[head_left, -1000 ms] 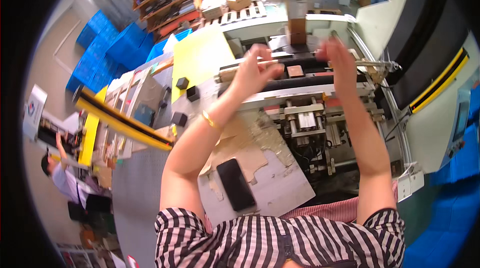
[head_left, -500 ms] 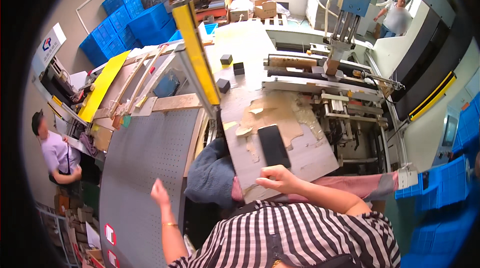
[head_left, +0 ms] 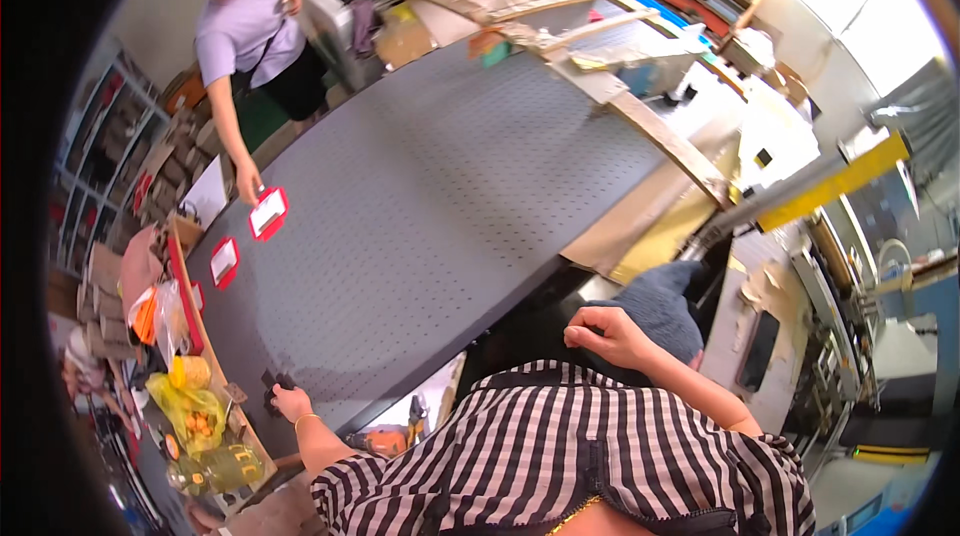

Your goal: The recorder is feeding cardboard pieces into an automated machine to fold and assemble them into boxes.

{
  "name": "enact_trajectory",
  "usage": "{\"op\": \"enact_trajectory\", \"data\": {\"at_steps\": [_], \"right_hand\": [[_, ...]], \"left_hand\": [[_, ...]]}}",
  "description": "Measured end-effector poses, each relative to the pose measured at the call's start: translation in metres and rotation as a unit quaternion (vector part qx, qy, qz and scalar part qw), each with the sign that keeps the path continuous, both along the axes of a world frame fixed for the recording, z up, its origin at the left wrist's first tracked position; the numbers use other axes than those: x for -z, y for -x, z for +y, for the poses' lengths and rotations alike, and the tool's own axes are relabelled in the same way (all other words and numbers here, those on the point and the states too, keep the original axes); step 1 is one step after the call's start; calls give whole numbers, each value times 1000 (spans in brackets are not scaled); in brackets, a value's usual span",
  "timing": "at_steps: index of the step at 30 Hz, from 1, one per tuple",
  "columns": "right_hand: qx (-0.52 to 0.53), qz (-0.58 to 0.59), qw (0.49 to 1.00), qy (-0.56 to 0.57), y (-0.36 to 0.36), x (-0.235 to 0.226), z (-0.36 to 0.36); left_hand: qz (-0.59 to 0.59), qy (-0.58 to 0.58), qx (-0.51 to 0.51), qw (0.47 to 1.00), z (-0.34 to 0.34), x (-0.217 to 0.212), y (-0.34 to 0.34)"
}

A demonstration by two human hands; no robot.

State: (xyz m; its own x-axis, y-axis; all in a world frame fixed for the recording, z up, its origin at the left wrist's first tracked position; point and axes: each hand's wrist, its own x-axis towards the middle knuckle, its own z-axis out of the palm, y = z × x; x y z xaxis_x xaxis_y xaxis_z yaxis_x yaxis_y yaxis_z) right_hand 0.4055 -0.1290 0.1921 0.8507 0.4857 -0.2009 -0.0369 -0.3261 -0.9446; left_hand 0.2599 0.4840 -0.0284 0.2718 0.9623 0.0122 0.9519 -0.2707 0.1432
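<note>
My left hand (head_left: 290,402) is at the near left corner of the grey perforated table (head_left: 400,206), its fingers closed on a small black object (head_left: 275,382) whose kind I cannot make out. My right hand (head_left: 605,331) hovers in front of my chest near a blue-grey cloth (head_left: 660,311). Its fingers are curled in, and nothing shows in them. Two red-framed white cards (head_left: 268,214) lie at the table's left side. A co-worker's hand (head_left: 249,181) reaches to the farther one.
A wooden ledge (head_left: 240,406) at the left holds a yellow bag of orange fruit (head_left: 195,416) and a bottle of yellowish liquid (head_left: 225,469). An orange tool (head_left: 385,441) lies below the table's near edge. On the right, a black phone (head_left: 758,351) rests on a board beside a yellow post (head_left: 840,181).
My view has swung left toward the grey table. My left hand has come down to its near corner, onto the black object. My right hand has left the phone. The co-worker now reaches over the table.
</note>
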Motion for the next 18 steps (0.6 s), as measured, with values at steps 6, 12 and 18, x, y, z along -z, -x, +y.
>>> {"op": "enact_trajectory", "data": {"at_steps": [6, 12, 18], "right_hand": [[-161, -117, 978, 61, -31, -9, 57], [-166, -117, 976, 80, -20, -3, 42], [-135, -150, 977, 62, 13, -9, 1]], "left_hand": [[55, -9, -38, 998, 43, 18, 49], [-9, 55, -19, 998, 46, 16, 19], [-333, 334, 221, 853, -40, 20, -96]]}}
